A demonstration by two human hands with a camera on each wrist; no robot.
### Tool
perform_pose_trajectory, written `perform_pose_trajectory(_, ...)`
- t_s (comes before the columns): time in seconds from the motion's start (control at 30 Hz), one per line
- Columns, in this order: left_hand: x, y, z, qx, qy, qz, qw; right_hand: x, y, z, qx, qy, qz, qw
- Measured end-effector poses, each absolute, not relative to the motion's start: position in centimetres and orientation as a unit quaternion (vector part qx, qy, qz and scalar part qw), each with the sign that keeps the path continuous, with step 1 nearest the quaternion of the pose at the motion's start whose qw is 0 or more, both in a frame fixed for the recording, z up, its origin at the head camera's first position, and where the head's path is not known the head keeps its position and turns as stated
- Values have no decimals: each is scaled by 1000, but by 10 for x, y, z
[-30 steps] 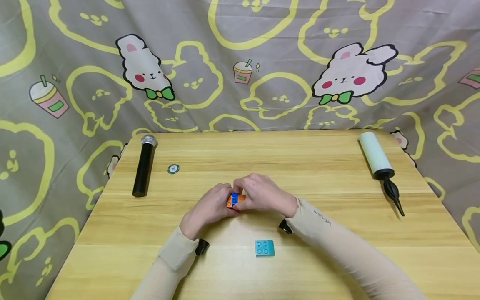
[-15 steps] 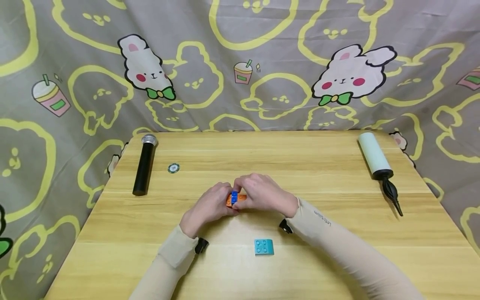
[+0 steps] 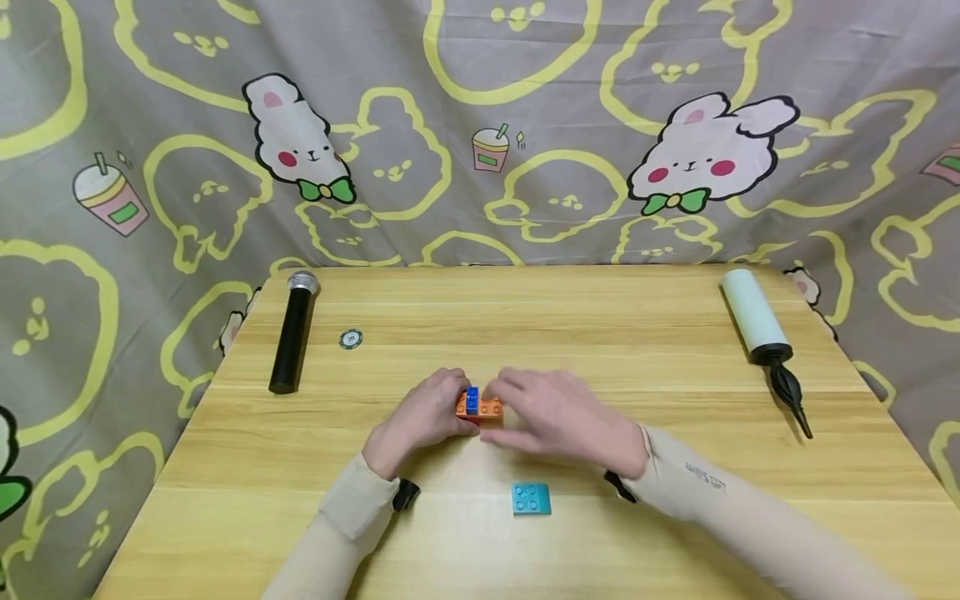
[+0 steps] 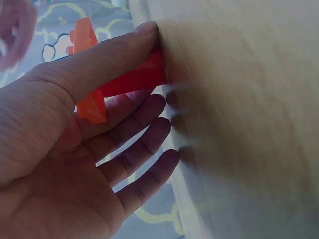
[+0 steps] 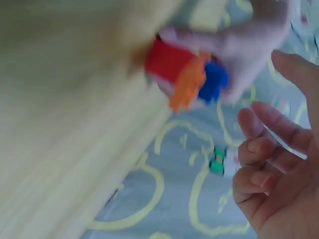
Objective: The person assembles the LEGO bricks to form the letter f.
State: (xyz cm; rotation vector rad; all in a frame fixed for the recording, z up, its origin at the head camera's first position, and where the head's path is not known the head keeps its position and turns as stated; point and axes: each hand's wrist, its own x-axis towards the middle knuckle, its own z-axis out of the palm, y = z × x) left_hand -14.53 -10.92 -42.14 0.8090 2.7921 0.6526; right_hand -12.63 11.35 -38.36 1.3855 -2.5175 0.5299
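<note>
My left hand (image 3: 422, 414) holds a small stack of toy building bricks near the table's middle, its thumb and forefinger pinching the red brick (image 4: 142, 74) at the bottom. Across the red one lies an orange brick (image 3: 491, 407), with a blue brick (image 3: 472, 401) on top of it. In the right wrist view the red brick stands against the table. Just right of the stack, my right hand (image 3: 566, 417) is apart from it, thumb and fingers spread with nothing between them. A teal brick (image 3: 531, 498) lies nearer to me on the wooden table (image 3: 637, 333).
A black microphone (image 3: 294, 333) lies at the left, beside a round chip (image 3: 351, 339). A pale hand pump (image 3: 757, 321) with a black nozzle end lies at the right. Behind the table hangs a patterned grey curtain (image 3: 420, 50).
My right hand has let go of the blue brick and drawn back to the right, fingers parting. The left hand keeps its hold on the stack.
</note>
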Motion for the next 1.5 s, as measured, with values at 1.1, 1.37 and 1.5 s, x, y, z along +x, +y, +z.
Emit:
perform_pose_trajectory(1.1,-143,-109,-420,266,940,191,92,-68,145,-416,448,-887,92,-59)
perform_pose_trajectory(1.37,-143,-108,-418,265,940,197,91,-82,138,-396,453,-882,122,-39)
perform_pose_trajectory(1.5,-143,-109,-419,262,938,205,95,-100,131,-373,450,-877,167,9)
